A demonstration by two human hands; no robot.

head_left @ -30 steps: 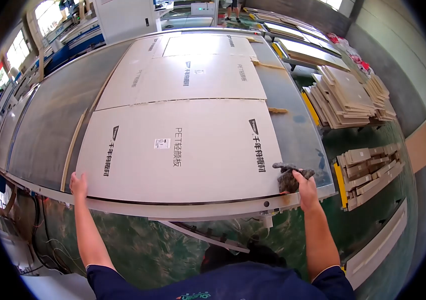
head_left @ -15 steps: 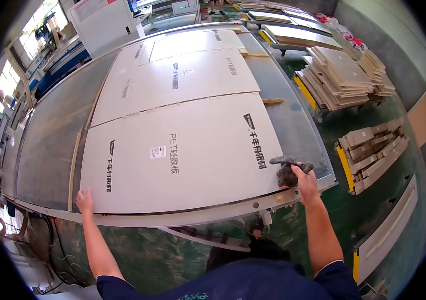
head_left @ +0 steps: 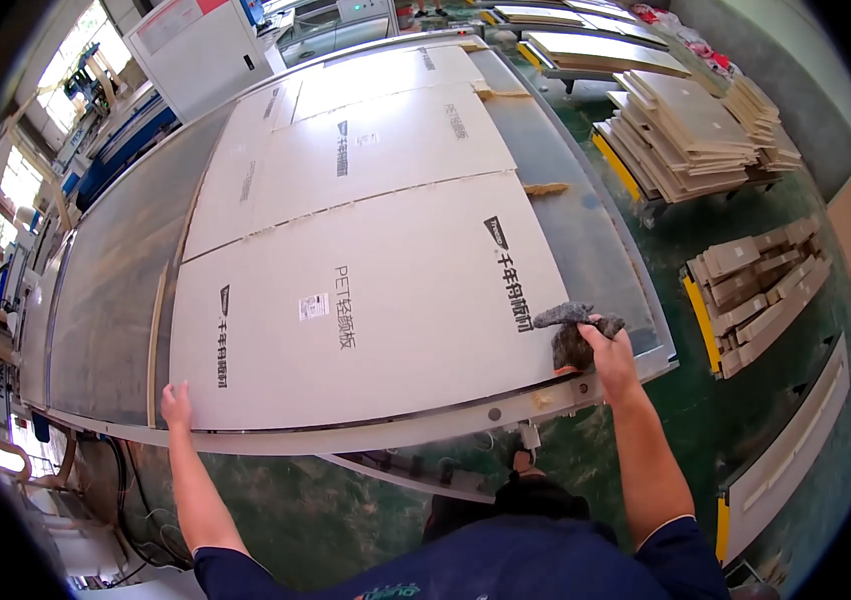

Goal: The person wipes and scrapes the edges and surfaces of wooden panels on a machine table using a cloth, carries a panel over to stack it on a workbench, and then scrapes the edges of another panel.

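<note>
A large pale panel with printed dark lettering lies flat on the machine table. At its near left corner is my left hand, its fingers stretched up along the panel's edge with nothing held in them. My right hand is closed around a crumpled dark grey rag at the near right corner. The rag's upper part hangs over the panel, and an orange-brown patch shows at its lower edge. A small white label is stuck near the panel's middle.
Similar panels lie beyond, with a thin strip along the left side. Stacked boards and narrow offcuts rest on low supports to the right. A white cabinet stands at the far left; cables hang below the table.
The view has shifted slightly, so the surroundings sit a little differently in frame. Both hands stay at the panel's near corners, and the rag is still in my right hand.
</note>
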